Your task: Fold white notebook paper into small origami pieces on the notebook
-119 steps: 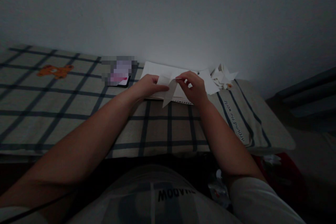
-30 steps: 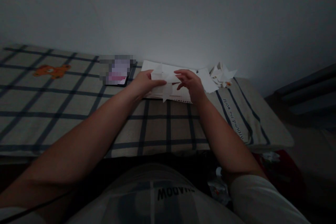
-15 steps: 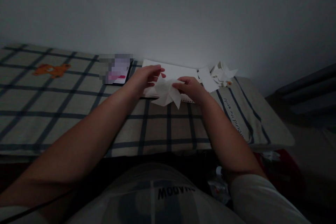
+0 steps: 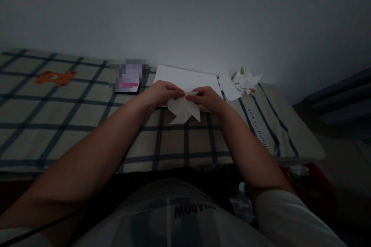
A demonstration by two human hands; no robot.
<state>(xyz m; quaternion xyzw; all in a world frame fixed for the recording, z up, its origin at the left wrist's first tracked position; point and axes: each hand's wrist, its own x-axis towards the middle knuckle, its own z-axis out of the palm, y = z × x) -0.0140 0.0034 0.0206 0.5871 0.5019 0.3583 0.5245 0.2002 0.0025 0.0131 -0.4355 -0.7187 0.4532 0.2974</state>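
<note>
A folded white paper shape (image 4: 184,111) with several pointed flaps, like a pinwheel, is held between my two hands. My left hand (image 4: 164,94) pinches its upper left edge with thumb and fingers. From the other side my right hand (image 4: 207,98) grips the upper right edge, its thumb close to my left fingertips. Behind and beneath the hands lies a white notebook (image 4: 188,79) with punched holes along its near edge. The fingertips partly cover the paper's top.
A phone (image 4: 129,79), partly pixelated, lies left of the notebook. To the right are a paper strip (image 4: 230,87) and a folded paper piece (image 4: 246,81). A checked cloth (image 4: 174,142) covers the table against the wall. Below right sit a red bin (image 4: 315,193) and a plastic bottle (image 4: 242,200).
My left hand has moved from open beside the paper to pinching its upper edge. The paper has turned slightly, and my right hand still holds it.
</note>
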